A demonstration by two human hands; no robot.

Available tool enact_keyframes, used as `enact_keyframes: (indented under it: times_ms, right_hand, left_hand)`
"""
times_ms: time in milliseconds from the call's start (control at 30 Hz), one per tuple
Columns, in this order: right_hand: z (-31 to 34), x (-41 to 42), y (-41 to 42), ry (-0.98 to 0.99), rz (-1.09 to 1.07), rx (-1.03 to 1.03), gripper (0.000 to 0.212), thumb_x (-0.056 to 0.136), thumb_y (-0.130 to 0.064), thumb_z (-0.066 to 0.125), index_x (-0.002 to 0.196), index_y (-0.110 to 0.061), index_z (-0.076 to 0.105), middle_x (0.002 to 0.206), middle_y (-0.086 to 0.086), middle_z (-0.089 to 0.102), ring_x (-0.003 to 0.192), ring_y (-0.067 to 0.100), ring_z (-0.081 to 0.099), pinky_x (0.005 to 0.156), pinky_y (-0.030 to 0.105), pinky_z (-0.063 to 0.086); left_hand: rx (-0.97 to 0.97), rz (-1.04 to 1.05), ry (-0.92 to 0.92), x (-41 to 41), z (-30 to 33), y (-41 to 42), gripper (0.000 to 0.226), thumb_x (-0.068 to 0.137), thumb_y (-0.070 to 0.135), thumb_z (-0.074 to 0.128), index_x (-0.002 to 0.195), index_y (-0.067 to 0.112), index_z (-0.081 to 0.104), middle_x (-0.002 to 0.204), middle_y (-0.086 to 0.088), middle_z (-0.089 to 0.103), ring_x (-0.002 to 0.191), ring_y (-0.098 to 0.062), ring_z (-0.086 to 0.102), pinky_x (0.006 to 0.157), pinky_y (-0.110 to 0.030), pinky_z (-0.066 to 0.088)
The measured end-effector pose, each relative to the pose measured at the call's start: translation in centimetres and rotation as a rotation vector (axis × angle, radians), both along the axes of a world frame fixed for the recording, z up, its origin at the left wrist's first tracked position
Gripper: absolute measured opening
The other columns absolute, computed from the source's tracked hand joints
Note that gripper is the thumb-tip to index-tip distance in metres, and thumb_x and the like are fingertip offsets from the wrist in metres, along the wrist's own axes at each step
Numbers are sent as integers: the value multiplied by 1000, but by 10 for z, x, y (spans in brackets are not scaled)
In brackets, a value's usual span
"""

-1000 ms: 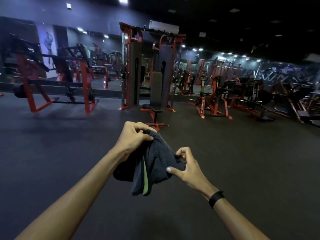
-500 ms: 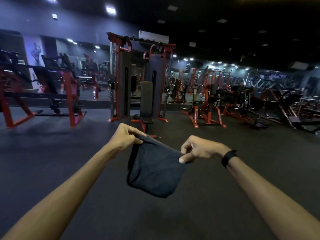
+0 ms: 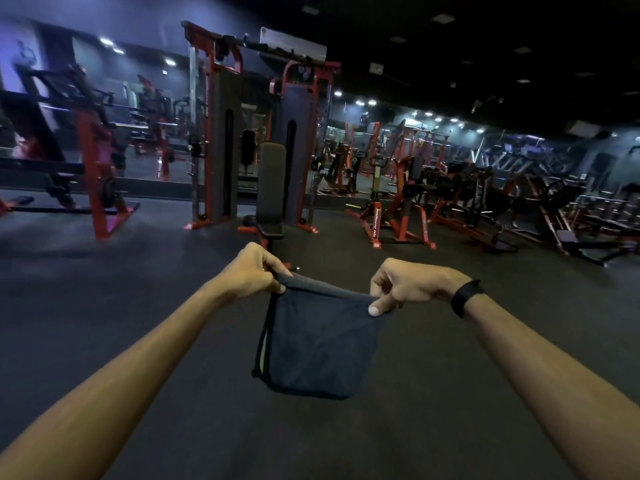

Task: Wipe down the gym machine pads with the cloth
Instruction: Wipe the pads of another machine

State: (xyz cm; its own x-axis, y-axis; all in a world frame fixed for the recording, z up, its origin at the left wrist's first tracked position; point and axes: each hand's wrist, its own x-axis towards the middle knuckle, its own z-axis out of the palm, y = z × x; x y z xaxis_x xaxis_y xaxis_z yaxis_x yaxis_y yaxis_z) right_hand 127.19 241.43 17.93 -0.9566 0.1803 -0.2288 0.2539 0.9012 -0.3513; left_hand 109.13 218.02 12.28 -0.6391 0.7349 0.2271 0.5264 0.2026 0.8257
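Both hands, left hand (image 3: 247,273) and right hand (image 3: 405,284), pinching a folded dark cloth (image 3: 320,344) by its top corners, upright bench pad (image 3: 272,180) beyond

Two hands: a left hand (image 3: 251,271) and a right hand (image 3: 407,285); one dark cloth (image 3: 318,344); one black wristband (image 3: 465,297); one upright padded bench (image 3: 272,188).

Only legible text: white vertical lettering on the red machine leg (image 3: 376,225) right of centre, reads roughly "RN FITNESS", blurred so not certain. White sign (image 3: 292,43) on top of the cable machine frame is unreadable
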Motion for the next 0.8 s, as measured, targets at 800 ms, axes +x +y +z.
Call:
enact_keyframes:
  times_ms: [800]
  right_hand:
    - [12,-205,466,418,-256,179,19,81,-29,84,73,-29,67,80,-8,70,78,7,65,71,32,54]
  left_hand:
    - [71,-68,94,-248,37,509,30,68,-4,64,61,23,76,68,6,73,88,-15,68,87,-38,56]
